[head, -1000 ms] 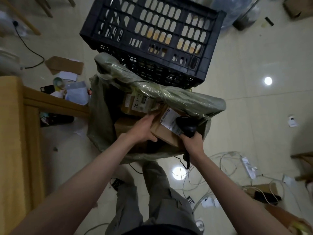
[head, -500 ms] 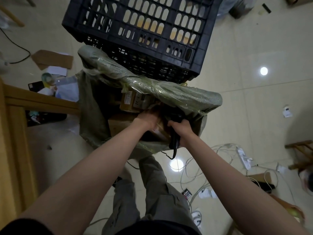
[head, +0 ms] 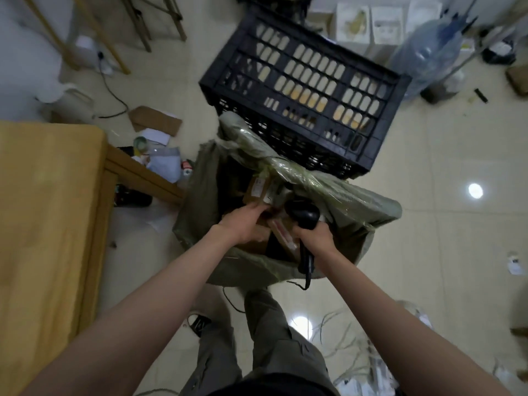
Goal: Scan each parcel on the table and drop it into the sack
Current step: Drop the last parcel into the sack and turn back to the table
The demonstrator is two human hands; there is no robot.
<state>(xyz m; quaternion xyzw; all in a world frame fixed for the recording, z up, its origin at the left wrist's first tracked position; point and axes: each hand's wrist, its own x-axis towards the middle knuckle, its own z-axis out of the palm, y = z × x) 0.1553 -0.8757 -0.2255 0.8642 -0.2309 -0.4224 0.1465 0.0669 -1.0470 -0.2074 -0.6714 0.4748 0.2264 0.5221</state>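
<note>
- The right hand (head: 313, 237) was clamped round the handle of a black scanner (head: 303, 217), its head aimed down into the sack, probably to keep it ready.
- The left hand (head: 243, 224) reached into the sack (head: 200, 195) onto a brown cardboard parcel (head: 281, 232); whether its fingers gripped it, I cannot tell.
- The parcel lay tilted among other boxes inside the green woven sack.
- Beyond, a black crate (head: 308, 90) held the sack's rim open; the desk (head: 43, 210) stood left.
</note>
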